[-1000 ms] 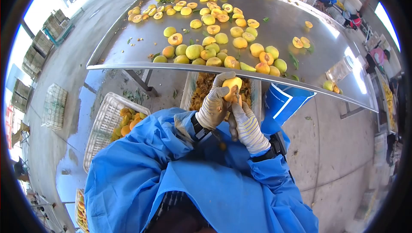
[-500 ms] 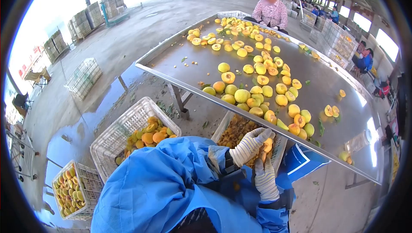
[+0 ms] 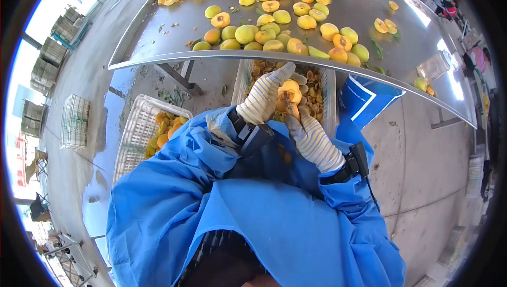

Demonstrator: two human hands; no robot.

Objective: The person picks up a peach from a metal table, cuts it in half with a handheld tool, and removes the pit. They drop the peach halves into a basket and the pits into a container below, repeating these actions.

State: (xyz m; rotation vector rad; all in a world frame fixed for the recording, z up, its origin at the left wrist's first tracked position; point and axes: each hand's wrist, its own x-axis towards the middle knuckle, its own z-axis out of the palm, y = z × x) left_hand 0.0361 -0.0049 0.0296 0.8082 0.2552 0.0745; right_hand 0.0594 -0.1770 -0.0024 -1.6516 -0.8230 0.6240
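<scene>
In the head view my left hand (image 3: 264, 96), in a striped work glove, is closed around a cut peach (image 3: 290, 87). Its orange flesh faces up, with a dark brown pit area in the middle. My right hand (image 3: 318, 141), gloved alike, is closed at the peach's lower edge. A narrow orange-brown piece sticks up from its fingers against the flesh; whether this is a tool handle or fruit I cannot make out. Below both hands a white crate (image 3: 330, 99) holds brown-orange scraps and pits.
Ahead stands a metal table (image 3: 153, 30) with a raised rim, bearing many halved peaches (image 3: 245, 34) and a few leaves. At left is a white crate (image 3: 127, 147) of peaches. A blue bag (image 3: 364, 99) hangs at the table's right front. Another crate (image 3: 75, 123) stands farther left.
The view has tilted down and turned, so the table sits higher in the picture. My hands stay together at the peach, whose cut face now turns up toward me.
</scene>
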